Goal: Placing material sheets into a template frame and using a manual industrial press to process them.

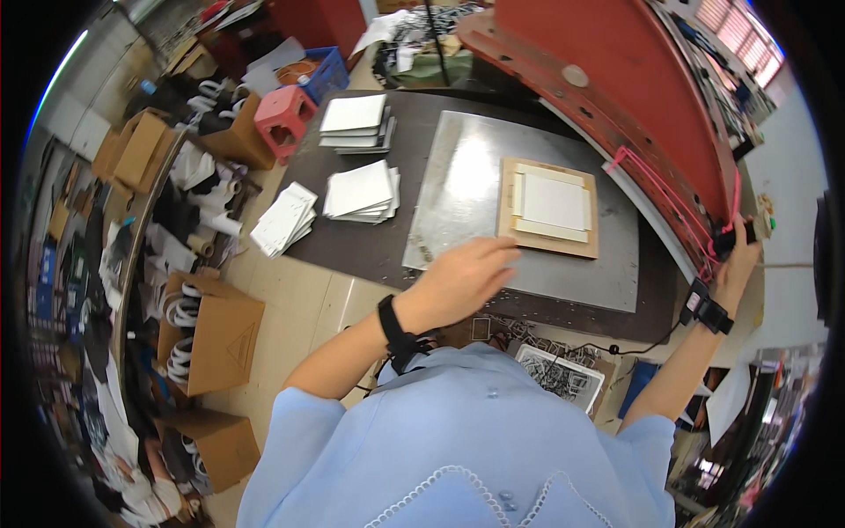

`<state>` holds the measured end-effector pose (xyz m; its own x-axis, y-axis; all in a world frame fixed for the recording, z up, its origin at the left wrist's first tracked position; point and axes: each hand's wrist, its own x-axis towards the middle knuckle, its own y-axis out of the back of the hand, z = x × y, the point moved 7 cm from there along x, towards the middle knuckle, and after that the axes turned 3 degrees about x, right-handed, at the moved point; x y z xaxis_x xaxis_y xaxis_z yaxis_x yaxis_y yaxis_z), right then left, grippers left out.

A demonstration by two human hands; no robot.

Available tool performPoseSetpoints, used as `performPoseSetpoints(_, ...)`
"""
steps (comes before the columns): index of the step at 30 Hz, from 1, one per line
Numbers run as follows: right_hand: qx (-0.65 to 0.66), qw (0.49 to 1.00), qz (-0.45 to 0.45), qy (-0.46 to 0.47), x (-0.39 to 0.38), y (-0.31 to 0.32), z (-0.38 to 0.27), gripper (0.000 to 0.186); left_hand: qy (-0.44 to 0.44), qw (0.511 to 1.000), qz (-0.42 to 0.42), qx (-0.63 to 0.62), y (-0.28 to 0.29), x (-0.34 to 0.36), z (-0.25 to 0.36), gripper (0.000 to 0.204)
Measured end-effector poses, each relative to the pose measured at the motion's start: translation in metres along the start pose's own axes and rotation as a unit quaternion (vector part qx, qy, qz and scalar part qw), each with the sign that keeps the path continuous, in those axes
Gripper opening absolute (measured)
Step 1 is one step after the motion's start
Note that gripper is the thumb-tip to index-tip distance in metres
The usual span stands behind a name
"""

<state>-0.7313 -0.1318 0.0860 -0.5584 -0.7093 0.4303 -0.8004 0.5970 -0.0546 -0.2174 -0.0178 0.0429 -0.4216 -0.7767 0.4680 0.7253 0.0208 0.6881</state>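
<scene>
A wooden cutting-die board (550,248) lies on the metal plate (440,211) of the dark table. Within its pale raised strips sits a white rectangular sheet (552,202). My left hand (466,277) hovers by the board's near left corner, fingers loosely bent with nothing visible in them; whether the fingertips touch the board I cannot tell. At the far right my right hand (739,251) is closed round a black handle (729,238) at the end of the red press arm (616,79). Pink cord (660,189) hangs along that arm.
Left of the plate are stacks of white sheets: a back stack (354,114), a middle stack (361,189) and a tilted near-left stack (284,218). A pink stool (283,114) and cardboard boxes (224,343) stand to the left. Below the table edge is a white tray (559,377) of small frame-shaped pieces.
</scene>
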Motion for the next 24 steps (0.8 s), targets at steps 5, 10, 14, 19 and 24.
performPoseSetpoints(5, -0.048, 0.999, -0.017, 0.01, -0.007, 0.02, 0.006, 0.045, -0.032, 0.994, -0.078, -0.076, -0.016, 0.007, 0.025, 0.02)
performPoseSetpoints(10, -0.099, 0.993, -0.063, 0.011, -0.105, -0.037, -0.061, 0.053, -0.082, 0.981, -0.063, -0.165, -0.01, 0.022, 0.065, 0.02)
performPoseSetpoints(14, -0.071, 0.983, -0.171, -0.007, -0.168, -0.057, -0.098, 0.05, -0.075, 0.967, -0.061, -0.237, -0.003, 0.043, 0.087, 0.034)
performPoseSetpoints(19, -0.119, 0.987, -0.076, 0.075, -0.121, -0.002, -0.13, 0.047, -0.138, 0.958, 0.03, -0.251, 0.008, 0.067, 0.111, 0.062)
performPoseSetpoints(24, -0.248, 0.94, -0.031, 0.233, -0.038, 0.056, -0.102, 0.049, -0.061, 0.934, -0.05, -0.349, 0.005, 0.079, 0.129, 0.102)
